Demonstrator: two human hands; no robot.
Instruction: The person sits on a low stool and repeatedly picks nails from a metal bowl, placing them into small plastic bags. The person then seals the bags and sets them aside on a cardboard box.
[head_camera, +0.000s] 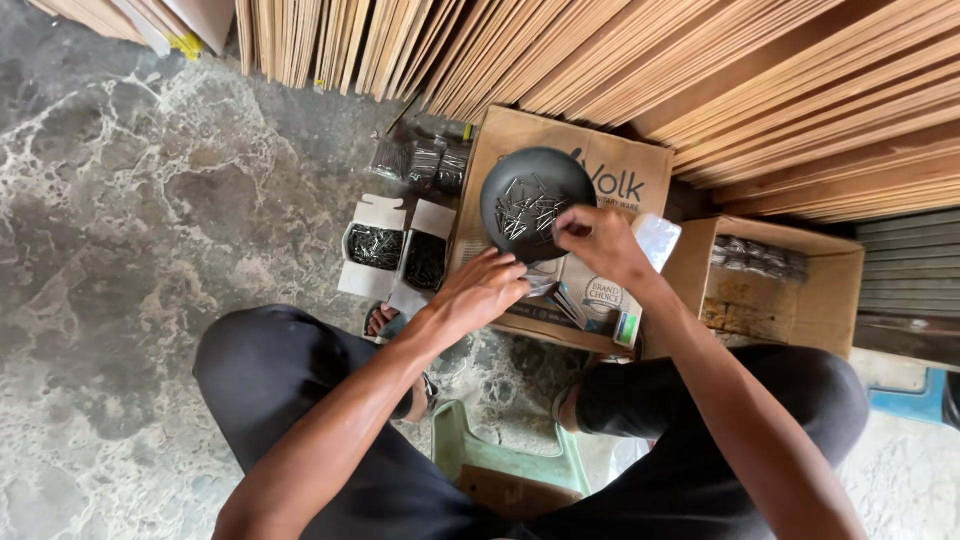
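A mottled grey stone floor (130, 200) carries two cardboard boxes (600, 190) (790, 290), small nail cartons (395, 250), and a green stool (510, 460).

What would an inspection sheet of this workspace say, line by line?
Surface: mottled grey stone floor.
Job's things: round black bowl of loose nails on a brown cardboard box.
Clutter: two small open cartons of nails; open cardboard box at right.
Grippers: left hand below the bowl; right hand pinching at the bowl's rim.
Cables: nothing seen.
Surroundings: leaning wooden boards; green plastic stool.
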